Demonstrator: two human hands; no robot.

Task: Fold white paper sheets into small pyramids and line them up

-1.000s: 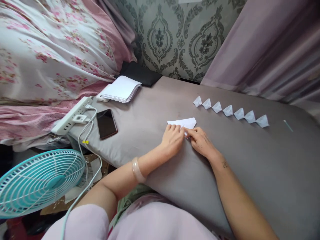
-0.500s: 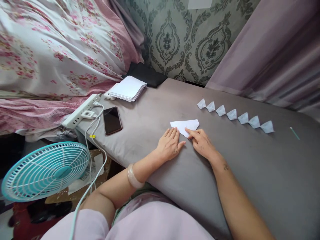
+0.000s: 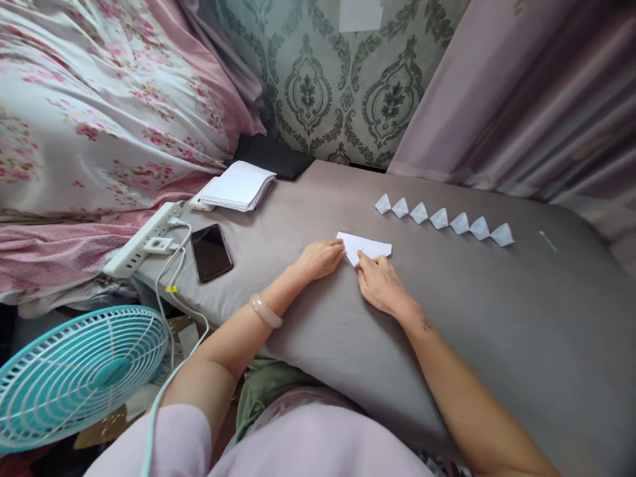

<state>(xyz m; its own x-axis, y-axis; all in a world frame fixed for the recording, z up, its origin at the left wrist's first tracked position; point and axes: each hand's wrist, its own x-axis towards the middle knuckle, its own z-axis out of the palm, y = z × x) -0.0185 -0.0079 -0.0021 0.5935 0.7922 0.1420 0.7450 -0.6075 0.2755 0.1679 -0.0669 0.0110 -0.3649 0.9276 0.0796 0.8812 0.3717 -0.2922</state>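
Observation:
A folded white sheet of paper [image 3: 372, 246] lies flat on the grey covered surface, its long straight edge on the far side. My left hand [image 3: 322, 258] is at the sheet's left corner, fingers closed together on that edge; the thumb is mostly hidden. From the near side, my right hand [image 3: 380, 279] presses its extended index finger onto the sheet near the lower point, with the other fingers curled under. To the right and farther back, several small white folded paper pieces [image 3: 419, 212] form a slanting row.
On the left lie a stack of white paper [image 3: 238, 185], a dark phone [image 3: 212, 253] and a white power strip [image 3: 144, 242] with cables. A black flat item [image 3: 273, 157] rests by the wall. A turquoise fan [image 3: 109, 374] stands lower left. A thin stick [image 3: 548, 240] lies at right.
The view has shifted. My left hand has gone from lying flat with spread fingers to closing on the paper's left corner. The sheet has turned slightly, its right end now nearer me.

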